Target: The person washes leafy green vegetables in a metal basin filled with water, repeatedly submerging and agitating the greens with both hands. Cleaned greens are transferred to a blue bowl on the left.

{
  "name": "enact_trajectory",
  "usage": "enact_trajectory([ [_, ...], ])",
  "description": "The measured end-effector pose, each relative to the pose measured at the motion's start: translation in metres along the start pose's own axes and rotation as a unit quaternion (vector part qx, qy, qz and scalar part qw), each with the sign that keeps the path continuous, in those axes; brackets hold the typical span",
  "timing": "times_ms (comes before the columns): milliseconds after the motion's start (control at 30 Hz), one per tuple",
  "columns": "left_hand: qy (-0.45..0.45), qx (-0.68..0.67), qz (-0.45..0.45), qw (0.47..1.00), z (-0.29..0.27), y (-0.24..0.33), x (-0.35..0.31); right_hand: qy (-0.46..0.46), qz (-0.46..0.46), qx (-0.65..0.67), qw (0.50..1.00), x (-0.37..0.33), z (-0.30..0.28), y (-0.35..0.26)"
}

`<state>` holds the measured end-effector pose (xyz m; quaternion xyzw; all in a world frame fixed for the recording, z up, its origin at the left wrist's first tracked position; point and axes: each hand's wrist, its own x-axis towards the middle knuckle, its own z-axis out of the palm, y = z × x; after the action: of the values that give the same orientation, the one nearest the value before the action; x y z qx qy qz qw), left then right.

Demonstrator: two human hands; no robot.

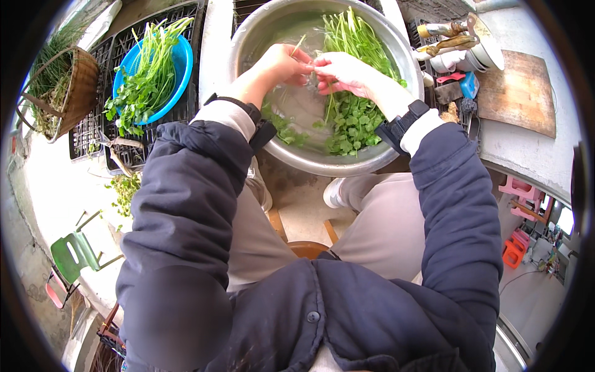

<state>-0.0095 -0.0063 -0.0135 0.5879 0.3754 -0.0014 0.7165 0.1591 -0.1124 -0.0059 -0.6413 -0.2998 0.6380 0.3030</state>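
In front of me stands a wide metal basin (334, 166) of water. Both my hands are over it, fingertips meeting near its middle. My left hand (286, 67) is closed on a thin celery stalk (300, 44), whose pale end sticks up past the fingers. My right hand (348, 74) pinches at the left fingertips; what it grips, if anything, is too small to make out. A bunch of leafy celery (354, 121) lies in the basin's right side, stalks away from me, partly behind my right hand. Loose celery leaves (288, 131) float at the near left.
On black crates (111, 68) at the left sits a blue basin (186, 68) heaped with more celery (152, 74). Beyond it is a wicker basket (80, 80) of greens; scissors (121, 146) lie nearer. To the right are a cutting board (517, 93) and a blue-and-white brush (469, 85).
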Motion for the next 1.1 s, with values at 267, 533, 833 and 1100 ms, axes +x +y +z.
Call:
enact_trajectory([
  [267, 0.029, 0.024, -0.089, 0.995, 0.007, -0.006, 0.009, 0.017, 0.029, -0.09, 0.995, 0.008, 0.004, 0.005],
  [533, -0.061, 0.158, -0.284, 0.944, 0.011, -0.012, 0.01, 0.087, 0.059, -0.095, 0.99, 0.021, 0.014, 0.023],
  [833, -0.138, 0.031, -0.145, 0.979, 0.003, -0.013, -0.003, 0.084, -0.032, 0.224, 0.971, 0.014, 0.022, 0.005],
  [1100, -0.167, 0.143, -0.109, 0.969, 0.022, -0.006, -0.01, 0.081, -0.063, 0.148, 0.984, 0.028, 0.02, 0.02],
])
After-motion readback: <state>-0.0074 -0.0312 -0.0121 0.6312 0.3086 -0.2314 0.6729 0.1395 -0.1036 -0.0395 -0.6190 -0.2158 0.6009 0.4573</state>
